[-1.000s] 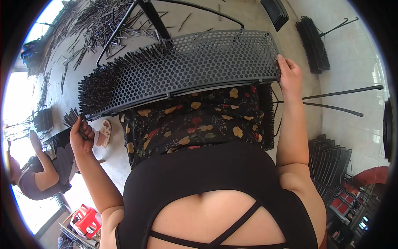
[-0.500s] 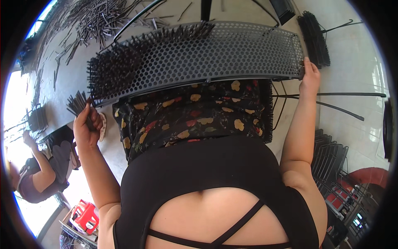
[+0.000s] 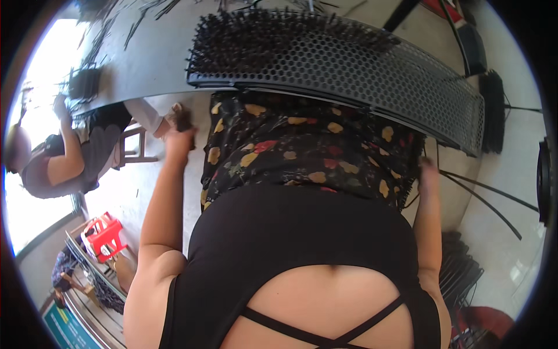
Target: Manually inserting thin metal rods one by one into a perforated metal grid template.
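Observation:
A long dark-grey perforated panel (image 3: 383,81) lies slantwise in front of me, its right end nearer. Short dark strips (image 3: 244,49) stand packed in the holes of its left part and along its far edge. My left hand (image 3: 181,141), a little blurred, is apart from the panel, below its left end, closed around a small bundle of dark strips (image 3: 185,121). My right hand (image 3: 429,177) has dropped below the panel's right end, beside the flowered cloth (image 3: 290,145) over my lap. Blur hides its fingers.
Another person (image 3: 64,154) sits at the left by a wooden stool (image 3: 135,142). A red plastic stool (image 3: 106,235) stands lower left. Loose dark strips (image 3: 136,26) lie on the far-left table. Bristled black panels (image 3: 494,110) and thin metal legs (image 3: 488,189) stand to the right.
My view has turned, and the panel now slopes down to the right. My right hand has let go of the panel's right end and moved down. My left hand has moved away from its left end.

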Demonstrator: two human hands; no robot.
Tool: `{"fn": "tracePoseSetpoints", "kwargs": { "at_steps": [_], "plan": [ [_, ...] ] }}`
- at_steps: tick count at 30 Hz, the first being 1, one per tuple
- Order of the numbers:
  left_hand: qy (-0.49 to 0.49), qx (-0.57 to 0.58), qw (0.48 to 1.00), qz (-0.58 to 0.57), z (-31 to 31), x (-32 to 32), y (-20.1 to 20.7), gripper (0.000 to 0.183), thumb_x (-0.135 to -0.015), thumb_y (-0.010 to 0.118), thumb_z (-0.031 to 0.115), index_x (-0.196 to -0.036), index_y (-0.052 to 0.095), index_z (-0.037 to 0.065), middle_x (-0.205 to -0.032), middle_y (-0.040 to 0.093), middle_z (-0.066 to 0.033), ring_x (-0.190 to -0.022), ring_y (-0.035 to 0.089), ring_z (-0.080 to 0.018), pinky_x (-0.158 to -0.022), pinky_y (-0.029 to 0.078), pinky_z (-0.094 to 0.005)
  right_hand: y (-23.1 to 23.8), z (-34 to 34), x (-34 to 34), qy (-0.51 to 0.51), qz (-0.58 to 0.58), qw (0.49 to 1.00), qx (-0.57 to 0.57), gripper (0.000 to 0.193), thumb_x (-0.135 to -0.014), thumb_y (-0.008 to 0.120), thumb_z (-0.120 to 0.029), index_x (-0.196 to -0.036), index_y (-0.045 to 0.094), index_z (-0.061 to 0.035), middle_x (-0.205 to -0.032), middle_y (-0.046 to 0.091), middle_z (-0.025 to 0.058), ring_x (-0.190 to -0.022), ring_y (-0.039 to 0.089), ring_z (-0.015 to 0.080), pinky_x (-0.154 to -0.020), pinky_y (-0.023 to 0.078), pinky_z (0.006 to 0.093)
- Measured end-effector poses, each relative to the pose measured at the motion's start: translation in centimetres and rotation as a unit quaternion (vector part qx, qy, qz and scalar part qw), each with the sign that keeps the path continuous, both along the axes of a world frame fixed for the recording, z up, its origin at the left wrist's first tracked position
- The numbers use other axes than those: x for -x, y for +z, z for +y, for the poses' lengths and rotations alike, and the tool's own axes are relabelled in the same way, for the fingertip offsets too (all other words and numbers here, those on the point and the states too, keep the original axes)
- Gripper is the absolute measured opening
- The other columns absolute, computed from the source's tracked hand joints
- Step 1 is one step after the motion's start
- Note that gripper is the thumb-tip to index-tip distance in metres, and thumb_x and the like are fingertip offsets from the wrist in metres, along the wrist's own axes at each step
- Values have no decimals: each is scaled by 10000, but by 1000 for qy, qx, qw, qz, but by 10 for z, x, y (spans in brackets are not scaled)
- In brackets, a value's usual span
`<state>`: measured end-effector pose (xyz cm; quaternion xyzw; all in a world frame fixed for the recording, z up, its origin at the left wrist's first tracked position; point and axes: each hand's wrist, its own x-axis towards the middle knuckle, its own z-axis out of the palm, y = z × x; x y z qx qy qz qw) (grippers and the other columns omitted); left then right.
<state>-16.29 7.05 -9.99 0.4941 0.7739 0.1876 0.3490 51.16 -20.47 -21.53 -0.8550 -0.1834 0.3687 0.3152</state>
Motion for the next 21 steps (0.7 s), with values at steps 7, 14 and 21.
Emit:
{"fn": "tracePoseSetpoints", "kwargs": {
  "at_steps": [7,14,21],
  "plan": [
    [-47,158,963,-214,6,-13,-24,290,-827,745,126,-1086,668,19,-888,684,-37,-719,620,-132,-639,505,-300,-5,49,39,-31,288,953,-87,568,-953,609,-234,-1424,431,30,-1324,564,174,-1191,563,227,-986,463,334],
    [-181,93,972,-117,25,-36,-32,349,-772,765,146,-1084,684,12,-863,704,-65,-776,630,-138,-754,514,-322,-9,71,33,125,124,974,-141,380,-935,618,-159,-1266,556,17,-1197,628,99,-1053,597,195,-926,464,309],
    [-262,-14,940,219,66,-36,-78,353,-797,689,314,-1018,685,39,-915,698,-230,-875,690,-371,-796,528,-459,-32,74,0,190,-119,972,-75,187,-894,652,-187,-974,650,-18,-884,692,112,-823,640,205,-771,489,331]
  ]
}}
